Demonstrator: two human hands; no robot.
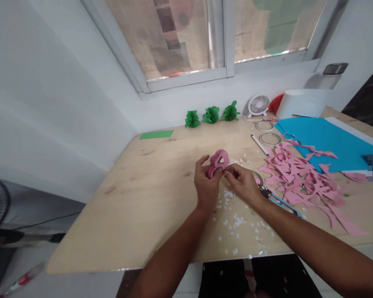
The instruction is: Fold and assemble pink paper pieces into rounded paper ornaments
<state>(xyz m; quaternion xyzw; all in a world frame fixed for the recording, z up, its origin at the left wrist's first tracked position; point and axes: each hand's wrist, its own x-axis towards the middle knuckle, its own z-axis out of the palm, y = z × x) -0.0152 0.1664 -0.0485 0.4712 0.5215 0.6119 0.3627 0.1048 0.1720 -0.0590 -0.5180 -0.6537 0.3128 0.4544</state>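
Note:
Over the middle of the table, a pink paper piece (220,158) with a scalloped, flower-like outline and a hole is gripped in my left hand (205,182). Its layers look stacked or folded. My right hand (241,181) is closed in a pinch at the lower right edge of the pink piece; whatever lies between those fingertips is too small to make out. Small white paper bits (238,220) are scattered on the wood below both hands. Beside my right wrist lies a blue-handled cutting tool (282,202), partly hidden by the forearm.
Pink paper scraps (298,169) pile up at right, near blue sheets (332,140). A white pen (259,145) and tape rolls (270,138) lie behind. Three green paper shapes (211,114), a small white fan (257,105) and a green strip (156,134) sit along the back.

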